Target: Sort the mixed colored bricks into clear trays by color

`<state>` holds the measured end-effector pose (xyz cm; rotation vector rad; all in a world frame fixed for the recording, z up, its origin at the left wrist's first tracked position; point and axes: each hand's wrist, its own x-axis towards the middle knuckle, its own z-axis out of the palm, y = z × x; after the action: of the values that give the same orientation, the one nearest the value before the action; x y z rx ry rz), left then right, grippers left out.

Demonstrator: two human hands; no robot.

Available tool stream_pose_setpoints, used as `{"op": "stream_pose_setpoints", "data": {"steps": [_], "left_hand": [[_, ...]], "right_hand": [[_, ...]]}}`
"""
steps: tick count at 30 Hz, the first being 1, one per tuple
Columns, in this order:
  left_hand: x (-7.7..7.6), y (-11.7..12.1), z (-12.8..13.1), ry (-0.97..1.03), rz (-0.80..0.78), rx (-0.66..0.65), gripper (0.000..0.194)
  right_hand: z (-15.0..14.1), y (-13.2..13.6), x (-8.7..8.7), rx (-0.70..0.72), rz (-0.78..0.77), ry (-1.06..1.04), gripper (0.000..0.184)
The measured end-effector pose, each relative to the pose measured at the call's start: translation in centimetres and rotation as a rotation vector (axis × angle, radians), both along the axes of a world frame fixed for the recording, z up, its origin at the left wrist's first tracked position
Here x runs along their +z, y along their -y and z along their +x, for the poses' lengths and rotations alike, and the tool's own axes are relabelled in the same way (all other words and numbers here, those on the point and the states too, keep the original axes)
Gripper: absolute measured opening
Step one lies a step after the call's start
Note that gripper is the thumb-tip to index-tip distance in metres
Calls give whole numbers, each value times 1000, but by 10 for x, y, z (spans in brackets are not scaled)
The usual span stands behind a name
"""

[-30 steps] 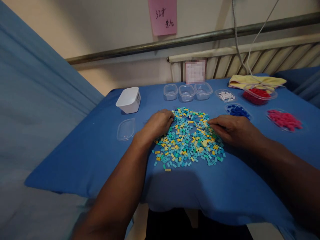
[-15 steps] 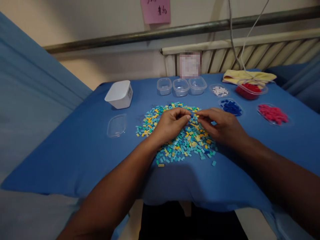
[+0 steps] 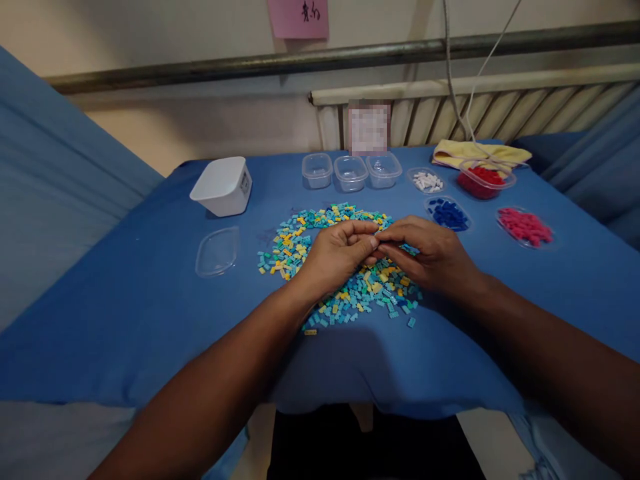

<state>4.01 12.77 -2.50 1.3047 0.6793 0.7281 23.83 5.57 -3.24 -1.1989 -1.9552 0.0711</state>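
Note:
Over a loose pile of small turquoise, yellow and green toy bricks, my two hands meet at the fingertips. My left hand is closed, thumb and fingers pinched together. Facing it from the right, my right hand is closed too, with thumb and forefinger touching the left fingertips. Whatever lies between the fingers is hidden. To the right of the pile, dark blue bricks fill a shallow clear lid. Pink bricks lie in another, and white pieces in a third farther back.
Three clear tubs stand along the back. A white box and a clear lid are at left. At back right, red pieces fill a tub beside a yellow cloth. A radiator runs behind the blue-covered table.
My hands have come together; a gap with a small blue piece near the left fingertips showed between them before. The view has shifted slightly, moving the scene left.

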Motion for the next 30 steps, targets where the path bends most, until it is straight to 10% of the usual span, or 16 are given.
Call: {"op": "stream_pose_setpoints", "data": {"steps": [8,17,25,30], "left_hand": [[3,11,-1,-22,53,-34,48],[3,28,-7,-455,1197,-470,25],[8,29,-7,-492,1382,-586,19],[11,33,-7,-385,1144,-503,10]], "right_hand": [[-2,1,10,-52,98,88,19],[100,-16,10,-563,55,-40,20],[127,-22,-15,-689,-197,130,29],[125,-24,-19,-671,-264,212,34]]}}
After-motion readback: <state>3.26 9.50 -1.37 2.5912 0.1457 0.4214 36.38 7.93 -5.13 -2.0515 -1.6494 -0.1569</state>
